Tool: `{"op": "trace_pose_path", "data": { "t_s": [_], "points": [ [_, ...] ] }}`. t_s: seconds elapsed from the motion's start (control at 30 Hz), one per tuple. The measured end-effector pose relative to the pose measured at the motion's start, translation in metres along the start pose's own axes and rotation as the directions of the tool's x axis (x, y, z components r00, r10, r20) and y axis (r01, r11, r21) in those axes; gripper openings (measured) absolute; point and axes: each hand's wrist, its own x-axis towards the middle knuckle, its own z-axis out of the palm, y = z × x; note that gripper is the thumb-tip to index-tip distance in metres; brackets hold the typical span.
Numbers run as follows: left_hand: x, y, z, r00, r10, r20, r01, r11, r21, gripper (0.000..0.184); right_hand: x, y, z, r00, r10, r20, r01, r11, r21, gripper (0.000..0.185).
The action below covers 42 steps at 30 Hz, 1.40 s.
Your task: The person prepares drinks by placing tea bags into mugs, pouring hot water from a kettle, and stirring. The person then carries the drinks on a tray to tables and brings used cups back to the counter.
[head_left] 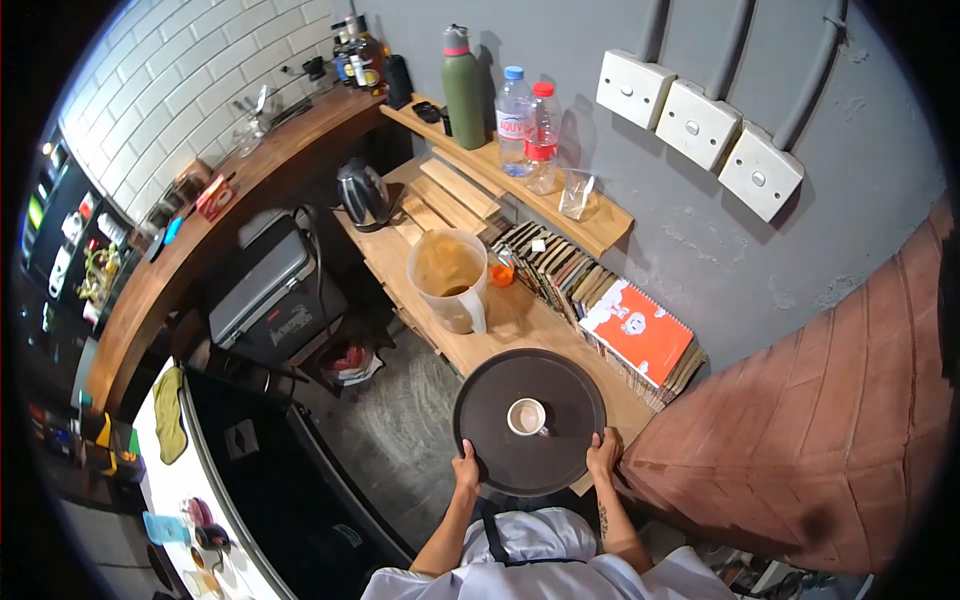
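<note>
Both my left hand (466, 470) and right hand (603, 455) pinch the serving tray (505, 462) by opposite sides, perhaps balancing the cup (526, 417) ahead.

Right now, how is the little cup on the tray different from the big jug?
The cup is tiny, while the jug is much bigger and taller. The cup sits on the round, dark tray; the jug stands on the wooden table. The jug's see-through side has brown smears, but the cup's outside looks plain white. Both have a handle and an open top.
</note>
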Motion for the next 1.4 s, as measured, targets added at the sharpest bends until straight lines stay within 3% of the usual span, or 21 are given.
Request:
{"op": "trace_pose_path", "data": {
  "t_s": [0.07,0.2,0.27,0.3,0.33,0.4,0.47,0.53,0.57,0.6,0.67,0.73,0.8,0.9,0.93,1.0,1.13,1.17,1.23,1.37,1.4],
  "points": [
    [0.012,-0.004,0.009,0.999,-0.028,-0.027,0.029,0.999,0.035,0.068,0.005,0.004,0.003,0.98,-0.166,-0.11,0.127,0.947,-0.294,0.041],
    [0.023,0.004,0.026,0.995,-0.059,0.08,0.064,0.995,-0.07,0.07,-0.005,-0.048,-0.01,0.953,-0.227,-0.2,0.154,0.933,-0.324,0.049],
    [0.026,0.005,0.038,0.981,-0.139,0.137,0.158,0.977,-0.142,0.072,0.002,-0.048,0.0,0.903,-0.419,-0.096,0.411,0.907,-0.096,0.048],
    [0.023,0.011,0.043,0.968,-0.195,0.16,0.215,0.969,-0.121,0.074,0.012,-0.032,0.018,0.912,-0.408,0.035,0.402,0.908,0.115,0.052],
    [0.023,0.011,0.048,0.966,-0.197,0.166,0.217,0.969,-0.114,0.074,0.013,-0.033,0.02,0.915,-0.402,0.029,0.397,0.911,0.112,0.052],
    [0.024,0.012,0.056,0.966,-0.16,0.203,0.19,0.972,-0.14,0.076,0.017,-0.036,0.03,0.904,-0.286,0.319,0.148,0.907,0.395,0.053],
    [0.025,0.014,0.06,0.962,-0.17,0.213,0.2,0.971,-0.132,0.077,0.02,-0.034,0.038,0.903,-0.341,0.26,0.204,0.875,0.439,0.043],
    [0.03,0.011,0.058,0.954,-0.191,0.23,0.224,0.966,-0.127,0.081,0.022,-0.043,0.032,0.879,-0.152,0.452,-0.153,0.808,0.569,0.032],
    [0.037,0.008,0.052,0.938,-0.194,0.288,0.223,0.972,-0.074,0.085,0.023,-0.049,0.031,0.866,-0.113,0.488,-0.225,0.782,0.581,0.025],
    [0.034,0.013,0.047,0.945,-0.187,0.269,0.22,0.971,-0.096,0.085,0.025,-0.046,0.032,0.852,-0.155,0.501,-0.239,0.736,0.633,0.026],
    [0.026,0.03,0.037,0.949,-0.245,0.197,0.179,0.936,0.303,0.084,0.027,-0.049,0.035,0.834,-0.177,0.522,-0.254,0.717,0.649,0.027],
    [0.019,0.035,0.016,0.963,-0.178,0.201,0.115,0.95,0.29,0.079,0.029,-0.047,0.044,0.836,-0.192,0.514,-0.269,0.674,0.688,0.027],
    [0.0,0.051,-0.012,0.932,-0.09,0.351,-0.016,0.958,0.287,0.072,0.023,-0.056,0.047,0.832,-0.212,0.513,-0.235,0.702,0.672,0.027],
    [-0.013,0.05,-0.07,0.949,-0.092,0.301,0.04,0.984,0.176,0.06,-0.01,-0.09,0.065,0.837,-0.234,0.495,-0.178,0.739,0.65,0.028],
    [-0.019,0.048,-0.091,0.934,-0.112,0.339,0.062,0.986,0.156,0.058,-0.022,-0.105,0.075,0.791,-0.278,0.545,-0.169,0.757,0.632,0.028],
    [-0.044,0.048,-0.133,0.971,-0.009,0.24,-0.014,0.995,0.098,0.049,-0.052,-0.132,0.095,0.736,-0.353,0.578,-0.13,0.764,0.632,0.028],
    [-0.108,0.058,-0.209,0.976,0.219,-0.008,-0.219,0.975,-0.04,0.046,-0.122,-0.205,0.129,0.348,-0.486,0.802,-0.079,0.837,0.542,0.029],
    [-0.126,0.06,-0.225,0.949,0.298,-0.102,-0.301,0.953,-0.015,0.047,-0.141,-0.221,0.135,0.289,-0.497,0.818,-0.057,0.844,0.533,0.029],
    [-0.156,0.063,-0.257,0.89,0.382,-0.249,-0.405,0.913,-0.046,0.057,-0.186,-0.256,0.139,0.0,-0.484,0.875,0.123,0.868,0.48,0.031],
    [-0.212,0.05,-0.316,0.733,0.473,-0.489,-0.49,0.866,0.102,0.078,-0.285,-0.285,0.151,-0.327,-0.386,0.862,0.241,0.848,0.471,0.03],
    [-0.228,0.046,-0.332,0.718,0.463,-0.519,-0.492,0.866,0.092,0.078,-0.312,-0.286,0.152,-0.356,-0.371,0.857,0.256,0.844,0.472,0.03]
  ]
}}
